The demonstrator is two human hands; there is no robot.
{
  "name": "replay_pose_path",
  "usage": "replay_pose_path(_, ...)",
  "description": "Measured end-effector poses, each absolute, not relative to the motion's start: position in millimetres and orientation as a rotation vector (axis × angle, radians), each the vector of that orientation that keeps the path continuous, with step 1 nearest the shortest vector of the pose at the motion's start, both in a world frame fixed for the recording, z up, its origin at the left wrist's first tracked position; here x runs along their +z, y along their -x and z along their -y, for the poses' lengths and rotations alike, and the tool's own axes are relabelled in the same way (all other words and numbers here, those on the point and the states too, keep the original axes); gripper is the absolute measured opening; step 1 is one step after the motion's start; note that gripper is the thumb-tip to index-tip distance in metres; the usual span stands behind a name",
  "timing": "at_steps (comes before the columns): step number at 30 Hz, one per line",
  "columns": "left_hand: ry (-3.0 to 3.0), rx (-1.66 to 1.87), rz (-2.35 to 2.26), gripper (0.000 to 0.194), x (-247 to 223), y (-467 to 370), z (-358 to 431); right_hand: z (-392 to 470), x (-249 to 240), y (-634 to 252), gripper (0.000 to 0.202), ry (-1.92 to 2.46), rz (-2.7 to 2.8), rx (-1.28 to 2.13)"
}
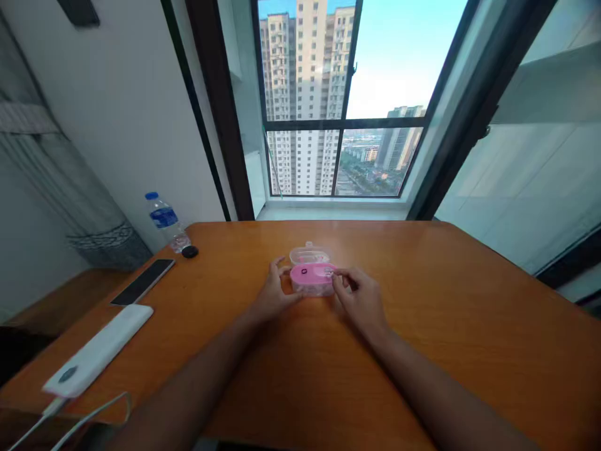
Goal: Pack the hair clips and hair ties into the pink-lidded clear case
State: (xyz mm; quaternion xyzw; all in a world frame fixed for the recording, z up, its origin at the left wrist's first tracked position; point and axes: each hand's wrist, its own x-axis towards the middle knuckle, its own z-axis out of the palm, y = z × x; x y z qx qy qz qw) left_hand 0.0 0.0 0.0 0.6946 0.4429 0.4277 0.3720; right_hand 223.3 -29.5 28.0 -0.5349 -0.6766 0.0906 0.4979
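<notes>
A small clear plastic box with a pink inner tray sits on the table before me. Its transparent lid is raised at the far side. My left hand steadies the box at its left end, thumb at the near corner and fingers curved round behind. On the pink surface lies a small dark ring-like thing. At the right end of the tray, my right hand is closed in a pinch. Whatever is between its fingertips is too small to make out.
A brown wooden table spreads around the box. Along its left side are a water bottle, a round black object, a phone and a white power bank with a cable. A window is behind.
</notes>
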Motion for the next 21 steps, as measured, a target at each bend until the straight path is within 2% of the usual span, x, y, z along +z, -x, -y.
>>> replay_pose_path(7,-1.793,1.082,-1.133,0.093,2.9,-1.7,1.0,31.6,29.8,-223.8,0.015,1.338,1.694,0.144)
replay_pose_path(21,-2.119,1.113,-0.984,0.087,10.6,-2.0,13.9,39.5,37.0,-222.1,0.015,1.432,1.855,-0.060)
